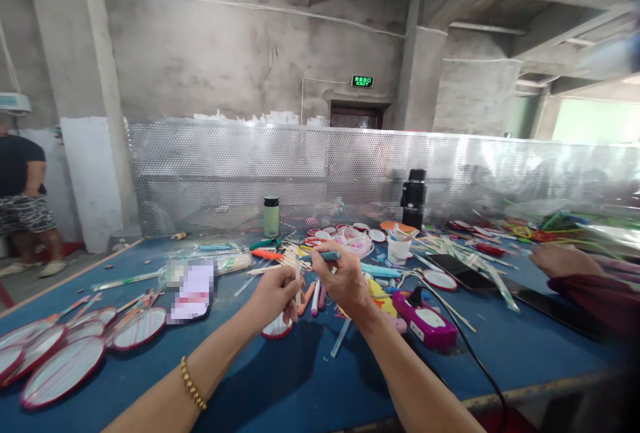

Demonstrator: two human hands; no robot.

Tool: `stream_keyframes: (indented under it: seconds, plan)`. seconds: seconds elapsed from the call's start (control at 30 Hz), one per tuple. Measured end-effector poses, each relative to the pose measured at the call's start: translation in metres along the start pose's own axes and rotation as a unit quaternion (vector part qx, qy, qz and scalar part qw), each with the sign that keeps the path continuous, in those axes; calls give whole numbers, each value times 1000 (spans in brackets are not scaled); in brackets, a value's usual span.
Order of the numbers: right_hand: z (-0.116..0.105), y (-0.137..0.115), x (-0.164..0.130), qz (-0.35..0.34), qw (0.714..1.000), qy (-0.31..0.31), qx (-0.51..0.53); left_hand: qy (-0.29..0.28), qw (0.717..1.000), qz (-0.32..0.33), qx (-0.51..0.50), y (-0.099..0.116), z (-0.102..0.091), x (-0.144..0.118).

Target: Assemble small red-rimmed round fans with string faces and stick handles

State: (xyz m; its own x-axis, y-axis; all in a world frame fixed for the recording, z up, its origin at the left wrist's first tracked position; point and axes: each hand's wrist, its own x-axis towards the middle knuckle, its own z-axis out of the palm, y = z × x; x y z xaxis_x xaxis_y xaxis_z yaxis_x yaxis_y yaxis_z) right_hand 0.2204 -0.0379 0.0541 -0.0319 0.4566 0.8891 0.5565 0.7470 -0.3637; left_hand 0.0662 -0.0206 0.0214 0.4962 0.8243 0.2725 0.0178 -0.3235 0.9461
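Observation:
My left hand (281, 291) is closed around a pale flat stick (299, 281), which stands roughly upright between the fingers. Below those fingers shows a small white disc with a red rim (277, 328); whether it joins the stick is hidden. Just to the right, my right hand (345, 283) pinches a teal, pen-shaped rod (326, 256) that points left, near the stick's top. Behind both hands lies a pile of pale wooden sticks (293, 256). Orange and purple rods (316, 297) lie on the table between my hands.
Several red-rimmed white rackets (65, 369) overlap at left, near a phone (193, 293). A green bottle (271, 217), black flask (414, 199), white cup (399, 248) and purple power strip (425, 321) stand on the blue table (240, 379). Another person's hand (563, 263) is at right.

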Motion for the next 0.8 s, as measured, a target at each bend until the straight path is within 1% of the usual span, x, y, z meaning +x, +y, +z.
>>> stream_keyframes:
  seconds: [0.43, 0.6, 0.8]
  plan:
    - [1, 1, 0, -1, 1000, 5, 2, 2, 1000, -2, 0, 0, 0, 0]
    - [2, 4, -1, 7, 1000, -5, 10, -2, 1000, 0, -8, -2, 0, 1]
    - [2, 3, 0, 8, 1000, 16, 8, -2, 1000, -3, -1, -2, 0, 0]
